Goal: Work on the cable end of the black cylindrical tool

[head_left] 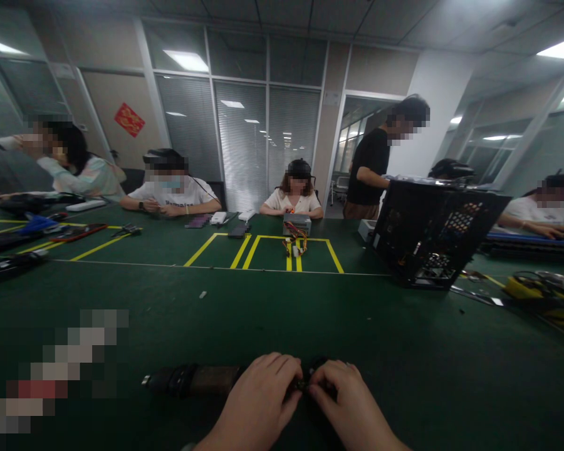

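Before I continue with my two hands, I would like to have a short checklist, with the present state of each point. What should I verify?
1. Left hand and right hand both at the small dark part: ok, the fingertips meet there.
2. Orientation of that part: cannot tell, the fingers cover most of it.
3. Dark cylindrical tool lying on the table, metal tip away from the hands: ok, it points left.
4. Tool's right end: cannot tell, the left hand hides it.
5. No stray bits on the table: not ok, a small pale piece lies beyond the hands.
6. Black computer case apart from both hands: ok.
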Action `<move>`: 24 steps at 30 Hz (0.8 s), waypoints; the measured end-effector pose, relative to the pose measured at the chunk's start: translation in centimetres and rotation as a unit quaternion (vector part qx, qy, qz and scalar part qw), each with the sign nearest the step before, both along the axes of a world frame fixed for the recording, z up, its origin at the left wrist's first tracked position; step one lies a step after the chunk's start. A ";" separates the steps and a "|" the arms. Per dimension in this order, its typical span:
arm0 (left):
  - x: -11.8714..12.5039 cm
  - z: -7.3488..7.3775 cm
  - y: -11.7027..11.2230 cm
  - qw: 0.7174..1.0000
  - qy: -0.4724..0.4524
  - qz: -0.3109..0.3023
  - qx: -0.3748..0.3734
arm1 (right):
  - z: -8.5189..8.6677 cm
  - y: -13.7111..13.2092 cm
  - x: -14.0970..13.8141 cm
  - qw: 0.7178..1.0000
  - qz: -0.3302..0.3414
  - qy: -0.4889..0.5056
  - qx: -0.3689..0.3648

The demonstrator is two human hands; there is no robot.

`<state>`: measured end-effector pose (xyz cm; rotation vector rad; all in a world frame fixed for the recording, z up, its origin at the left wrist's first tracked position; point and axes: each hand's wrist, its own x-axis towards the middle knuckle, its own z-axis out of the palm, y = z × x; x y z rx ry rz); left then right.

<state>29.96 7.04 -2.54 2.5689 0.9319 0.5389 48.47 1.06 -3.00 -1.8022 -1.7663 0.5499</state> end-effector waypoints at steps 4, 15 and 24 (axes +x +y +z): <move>0.0 0.0 -0.1 1.000 -0.003 0.014 -0.004 | -0.2 0.0 0.1 1.000 -0.002 0.004 0.004; 0.0 0.3 -0.2 1.000 0.005 0.011 -0.005 | 0.3 -0.1 0.0 1.000 0.001 -0.002 -0.009; 0.0 0.9 -0.1 1.000 0.016 -0.020 0.011 | 0.2 0.0 0.0 1.000 0.004 -0.009 -0.011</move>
